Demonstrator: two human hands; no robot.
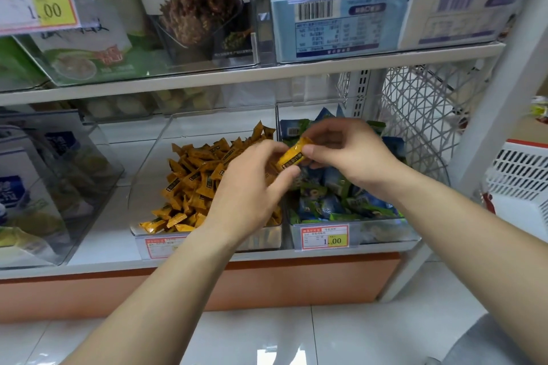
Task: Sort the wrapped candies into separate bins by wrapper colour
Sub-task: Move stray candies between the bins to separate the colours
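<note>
Left hand (252, 187) and right hand (347, 154) are both pinching one orange candy (292, 154) over the divider between bins. Best to be releasing with the right, then dropping it well inside the orange bin (207, 241), not the blue-green bin (385, 232).

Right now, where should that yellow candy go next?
Probably a short drop leftward into the yellow bin. Both hands, left and right, pinch the yellow candy above the divider, and the right bin holds blue and green wrappers.
</note>
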